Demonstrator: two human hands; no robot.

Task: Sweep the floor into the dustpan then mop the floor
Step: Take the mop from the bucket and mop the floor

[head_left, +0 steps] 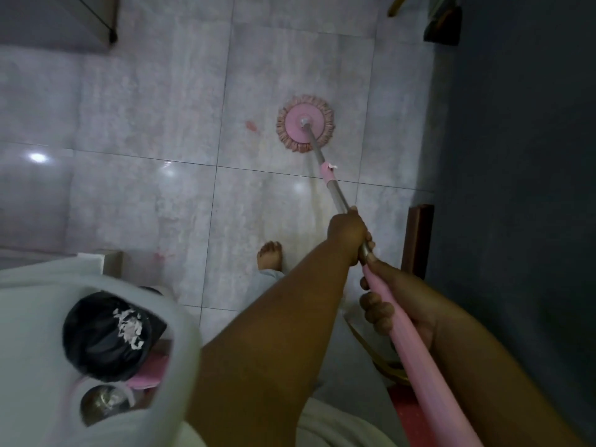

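A round pink mop head [304, 124] with a fringe lies flat on the pale tiled floor [145, 108], right of centre. Its metal and pink handle [335, 188] runs back toward me. My left hand [348, 232] is closed around the metal part of the handle. My right hand [383, 304] grips the pink part lower down, close behind the left. A small pink stain [251, 125] shows on the tile just left of the mop head. A wet streak [311, 201] trails from the mop toward my bare foot [270, 254].
A black bin bag [103, 333] holding pale scraps sits at the lower left, inside a white surround. A dark wall [516, 156] runs down the right side, with a brown wooden piece [417, 240] at its base. A furniture leg [112, 33] stands at the top left.
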